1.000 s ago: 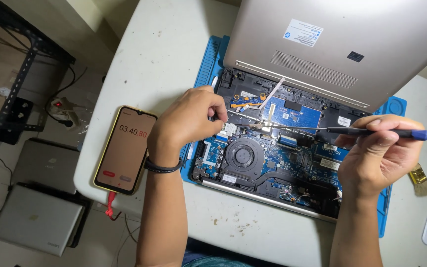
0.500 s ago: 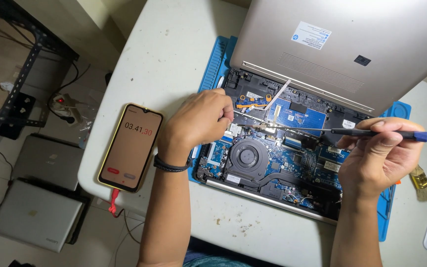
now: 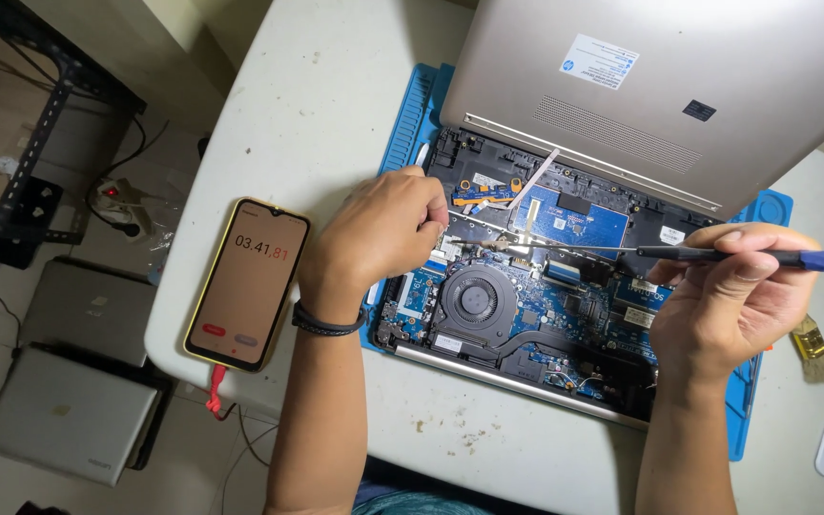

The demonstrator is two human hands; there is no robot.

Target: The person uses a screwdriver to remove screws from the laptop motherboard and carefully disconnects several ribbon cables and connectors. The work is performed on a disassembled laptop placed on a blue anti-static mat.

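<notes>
While the right hand (image 3: 727, 305) clamps a screwdriver (image 3: 717, 255) and the left hand (image 3: 383, 238) pinches board fittings at 9 o'clock of its tip, a slip could gouge the motherboard (image 3: 536, 305).

I see a phone (image 3: 246, 283) showing a timer left of the blue mat (image 3: 419, 114). A small brush (image 3: 814, 350) lies far right; two closed laptops (image 3: 73, 381) sit on the floor.

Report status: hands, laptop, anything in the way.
Left hand pinching inside open laptop. Right hand holds screwdriver, tip at board. Nothing in the way.
</notes>
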